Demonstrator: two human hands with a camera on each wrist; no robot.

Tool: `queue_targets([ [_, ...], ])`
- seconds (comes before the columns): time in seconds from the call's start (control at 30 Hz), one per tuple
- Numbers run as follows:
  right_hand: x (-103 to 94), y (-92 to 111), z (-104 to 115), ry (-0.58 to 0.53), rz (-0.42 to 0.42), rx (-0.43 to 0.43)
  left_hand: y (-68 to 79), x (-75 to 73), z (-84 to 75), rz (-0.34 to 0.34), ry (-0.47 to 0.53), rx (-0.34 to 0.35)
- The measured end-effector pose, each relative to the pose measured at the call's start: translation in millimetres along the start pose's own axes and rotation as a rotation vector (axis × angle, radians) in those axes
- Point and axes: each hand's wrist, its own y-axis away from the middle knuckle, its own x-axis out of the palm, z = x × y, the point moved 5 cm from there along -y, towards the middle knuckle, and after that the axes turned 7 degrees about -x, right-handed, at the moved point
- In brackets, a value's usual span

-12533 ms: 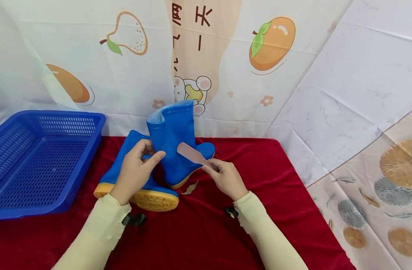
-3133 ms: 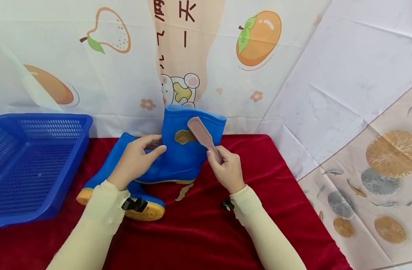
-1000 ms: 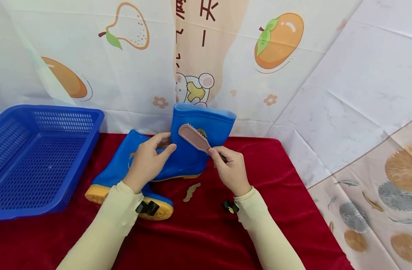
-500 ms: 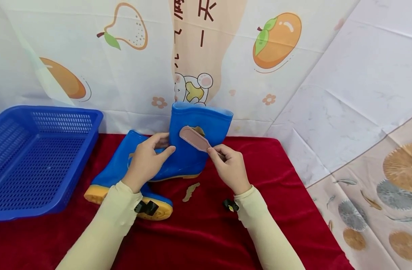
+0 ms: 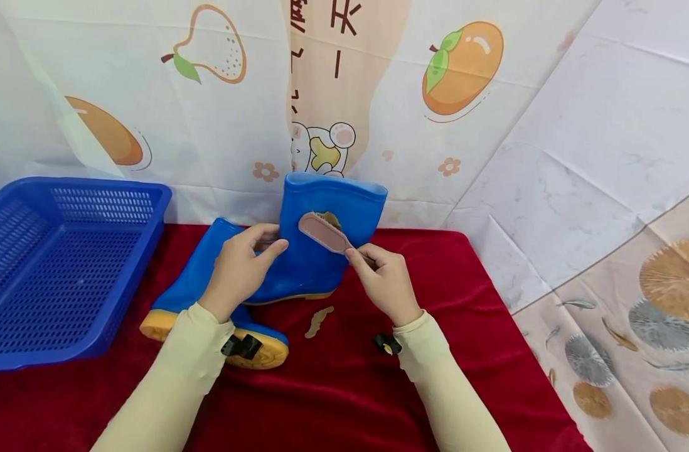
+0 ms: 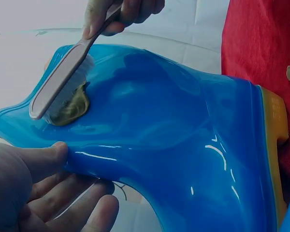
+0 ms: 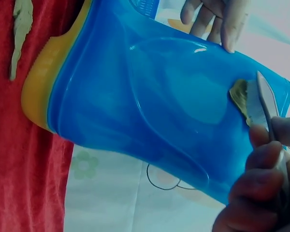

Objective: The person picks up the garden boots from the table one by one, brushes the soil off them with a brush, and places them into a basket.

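Glossy smooth boot [image 6: 154, 121], velvety cloth [image 5: 333, 395]

Boots [image 5: 307, 270]: blue, soles [image 5: 273, 355] yellow. Brush [image 5: 324, 233]: dusty pink, bristles [image 6: 79, 79] white. Bench [image 5: 333, 402]: plain crimson. Basket [image 5: 137, 260], bench's left edge: deep blue. Backdrop [image 5: 378, 69]: white, orange fruit print.

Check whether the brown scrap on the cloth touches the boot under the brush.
Apart: the right wrist view shows red cloth between the brown scrap and the yellow sole of that boot.

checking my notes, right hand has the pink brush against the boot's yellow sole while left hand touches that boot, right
Not the yellow sole: the left wrist view shows the right hand has the pink brush against the blue shaft, at the brown patch. The left hand does touch that boot.
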Motion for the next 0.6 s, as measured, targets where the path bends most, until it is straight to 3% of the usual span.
queue_targets([
  [0.33,-10.7,1,-6,0.048,0.061,0.077,-3.3,0.1,3.4,0.0,0.032,-0.01],
  [0.6,-10.2,2,7,-0.011,0.046,-0.026,-1.0,-1.4,1.8,-0.017,0.036,0.014],
])
